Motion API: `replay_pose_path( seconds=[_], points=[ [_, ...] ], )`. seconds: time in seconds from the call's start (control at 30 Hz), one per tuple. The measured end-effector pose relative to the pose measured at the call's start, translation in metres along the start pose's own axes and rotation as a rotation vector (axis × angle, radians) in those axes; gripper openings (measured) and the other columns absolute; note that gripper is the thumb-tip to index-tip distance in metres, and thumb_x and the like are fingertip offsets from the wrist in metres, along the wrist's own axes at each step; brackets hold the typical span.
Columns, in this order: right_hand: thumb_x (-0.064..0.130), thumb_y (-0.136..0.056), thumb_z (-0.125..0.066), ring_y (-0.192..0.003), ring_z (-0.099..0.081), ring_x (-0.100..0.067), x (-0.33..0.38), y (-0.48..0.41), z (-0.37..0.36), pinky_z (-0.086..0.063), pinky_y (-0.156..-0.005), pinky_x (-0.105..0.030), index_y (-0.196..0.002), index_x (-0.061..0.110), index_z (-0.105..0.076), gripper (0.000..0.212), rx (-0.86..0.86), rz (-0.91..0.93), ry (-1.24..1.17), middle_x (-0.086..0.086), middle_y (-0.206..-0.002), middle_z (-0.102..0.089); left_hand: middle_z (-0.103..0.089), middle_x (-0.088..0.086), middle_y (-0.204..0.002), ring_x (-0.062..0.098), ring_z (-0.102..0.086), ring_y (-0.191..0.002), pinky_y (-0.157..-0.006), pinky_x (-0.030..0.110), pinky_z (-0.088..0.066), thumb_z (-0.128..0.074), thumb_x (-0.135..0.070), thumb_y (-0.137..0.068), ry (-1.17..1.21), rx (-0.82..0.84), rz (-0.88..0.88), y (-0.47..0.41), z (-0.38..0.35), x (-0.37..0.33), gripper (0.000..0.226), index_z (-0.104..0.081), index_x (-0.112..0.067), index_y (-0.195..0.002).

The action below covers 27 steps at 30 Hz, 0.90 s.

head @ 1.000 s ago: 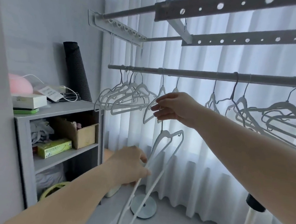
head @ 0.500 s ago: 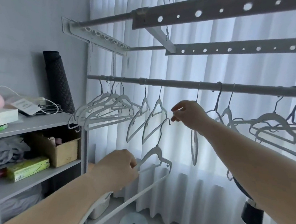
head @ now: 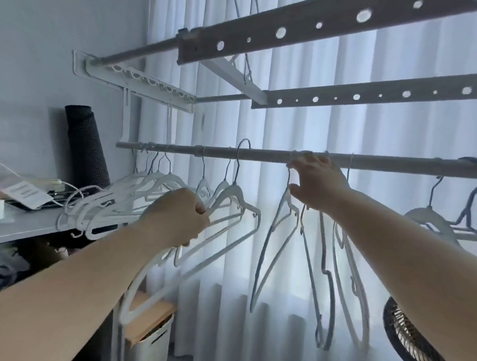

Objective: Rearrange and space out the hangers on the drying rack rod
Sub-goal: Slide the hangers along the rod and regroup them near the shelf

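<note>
A long grey metal drying rack rod (head: 261, 155) runs level across a sheer white curtain (head: 374, 127). Below the rod, left of its middle, the left hand (head: 176, 218) is clenched round the near shoulder of a white plastic hanger (head: 232, 189). This hanger is tilted: its long axis slants from low and near the person up and away toward the rod. Its thin wire hook points upward, with its crown arching just above the rod's top and its tip curving down on the right. I cannot tell whether the hook bears on the rod. Further right, the right hand (head: 315, 185) reaches up with its fingertips (head: 308, 159) on the rod at the hook of a pale hanger (head: 282, 208) that hangs edge-on. The thumb is spread below, and I cannot tell whether the fingers grip. A bunch of white hangers (head: 124, 198) crowds the rod's left end.
</note>
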State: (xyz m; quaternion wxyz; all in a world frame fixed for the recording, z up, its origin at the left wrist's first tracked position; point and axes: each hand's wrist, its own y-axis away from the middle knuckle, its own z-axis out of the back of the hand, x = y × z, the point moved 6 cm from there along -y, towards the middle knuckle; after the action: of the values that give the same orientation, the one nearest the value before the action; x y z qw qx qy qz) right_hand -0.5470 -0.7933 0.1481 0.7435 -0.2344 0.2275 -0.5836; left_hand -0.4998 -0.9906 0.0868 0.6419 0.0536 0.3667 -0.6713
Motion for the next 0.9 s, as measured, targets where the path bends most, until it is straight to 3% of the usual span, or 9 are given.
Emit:
replay_pose_path(
  seconds=[0.2, 0.3, 0.43, 0.5, 0.63, 0.77, 0.83, 0.9],
  points=[
    [0.023, -0.093, -0.042, -0.144, -0.01, -0.025, -0.035, -0.007, 0.004, -0.001, -0.118, -0.04, -0.145, 0.018, -0.019, 0.056, -0.004, 0.045, 0.134, -0.001, -0.157, -0.013, -0.064, 0.007, -0.064, 0.023, -0.058, -0.052, -0.065, 0.028, -0.052, -0.046, -0.01, -0.082, -0.054, -0.067, -0.007, -0.028, -0.017, -0.05, 0.022, -0.068, -0.005, -0.082],
    [0.025, -0.093, -0.041, -0.145, -0.008, -0.024, -0.044, -0.014, 0.001, 0.002, -0.118, -0.042, -0.146, 0.021, -0.014, 0.06, 0.003, 0.058, 0.137, 0.0, -0.158, -0.011, -0.063, 0.007, -0.065, 0.023, -0.057, -0.054, -0.06, 0.025, -0.049, -0.044, -0.008, -0.083, -0.068, -0.057, -0.015, -0.041, -0.029, -0.064, 0.022, -0.066, -0.006, -0.078],
    [0.029, -0.094, -0.04, -0.142, -0.019, -0.022, -0.044, -0.025, 0.001, 0.002, -0.117, -0.043, -0.146, 0.021, -0.016, 0.057, -0.016, 0.067, 0.159, 0.0, -0.154, -0.021, -0.059, 0.001, -0.057, 0.017, -0.053, -0.045, -0.052, 0.02, -0.045, -0.047, -0.009, -0.084, -0.064, -0.004, -0.014, -0.055, -0.048, -0.065, 0.02, -0.063, -0.011, -0.072],
    [0.03, -0.095, -0.039, -0.138, -0.027, -0.022, -0.043, -0.03, 0.001, -0.002, -0.118, -0.042, -0.142, 0.019, -0.024, 0.051, -0.03, 0.067, 0.167, -0.001, -0.149, -0.031, -0.058, -0.001, -0.057, 0.016, -0.053, -0.045, -0.052, 0.021, -0.045, -0.047, -0.011, -0.082, -0.069, 0.023, -0.016, -0.059, -0.056, -0.064, 0.017, -0.063, -0.012, -0.075],
    [0.026, -0.095, -0.04, -0.127, -0.04, -0.023, -0.036, -0.038, 0.001, -0.026, -0.106, -0.032, -0.134, 0.015, -0.036, 0.041, -0.059, 0.071, 0.106, -0.003, -0.137, -0.045, -0.058, 0.0, -0.067, 0.016, -0.053, -0.051, -0.057, 0.023, -0.046, -0.045, -0.012, -0.081, -0.103, 0.058, -0.064, -0.067, -0.068, -0.062, 0.023, -0.067, -0.009, -0.089],
    [0.023, -0.093, -0.041, -0.121, -0.043, -0.025, -0.032, -0.047, 0.002, -0.032, -0.098, -0.033, -0.129, 0.013, -0.039, 0.037, -0.092, 0.033, 0.076, -0.006, -0.13, -0.05, -0.059, -0.004, -0.062, 0.011, -0.051, -0.053, -0.056, 0.023, -0.039, -0.046, -0.032, -0.089, -0.191, 0.102, -0.137, -0.072, -0.068, -0.063, 0.032, -0.06, -0.017, -0.065],
    [0.028, -0.093, -0.042, -0.123, -0.042, -0.025, -0.028, -0.053, -0.001, -0.032, -0.099, -0.034, -0.132, 0.014, -0.037, 0.041, -0.093, 0.033, 0.088, -0.006, -0.132, -0.048, -0.06, -0.001, -0.071, 0.016, -0.053, -0.066, -0.061, 0.026, -0.038, -0.042, -0.045, -0.09, -0.208, 0.066, -0.15, -0.076, -0.059, -0.061, 0.039, -0.053, -0.021, -0.062],
    [0.033, -0.093, -0.042, -0.125, -0.041, -0.025, -0.022, -0.058, -0.003, -0.032, -0.101, -0.034, -0.134, 0.016, -0.035, 0.045, -0.095, 0.047, 0.103, -0.005, -0.135, -0.046, -0.061, 0.0, -0.093, 0.019, -0.054, -0.088, -0.075, 0.029, -0.042, -0.041, -0.048, -0.09, -0.21, 0.012, -0.154, -0.079, -0.051, -0.054, 0.03, -0.058, -0.025, -0.082]
  ],
)
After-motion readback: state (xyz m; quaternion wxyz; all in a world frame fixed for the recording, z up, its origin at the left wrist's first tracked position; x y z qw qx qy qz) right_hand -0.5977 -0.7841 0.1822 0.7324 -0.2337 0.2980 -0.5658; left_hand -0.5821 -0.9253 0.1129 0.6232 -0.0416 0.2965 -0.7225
